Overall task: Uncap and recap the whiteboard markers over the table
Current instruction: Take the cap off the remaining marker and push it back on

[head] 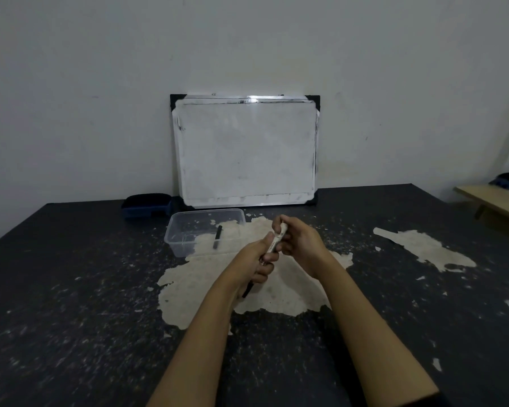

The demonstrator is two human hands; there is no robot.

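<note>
Both hands hold one white-barrelled whiteboard marker [277,238] above the middle of the dark table [71,289]. My right hand [299,237] grips its upper end. My left hand [260,261] is closed around its lower part, and a black end [247,290] sticks out below that fist. Whether the cap is on or off is hidden by the fingers. A second marker, black [217,237], lies inside a clear plastic container [188,239] to the left of the hands.
A small whiteboard [246,151] leans against the wall at the table's far edge. A dark blue eraser [147,204] lies beside it on the left. The tabletop has worn pale patches [423,245]. A wooden surface [494,201] with another blue object stands at the far right.
</note>
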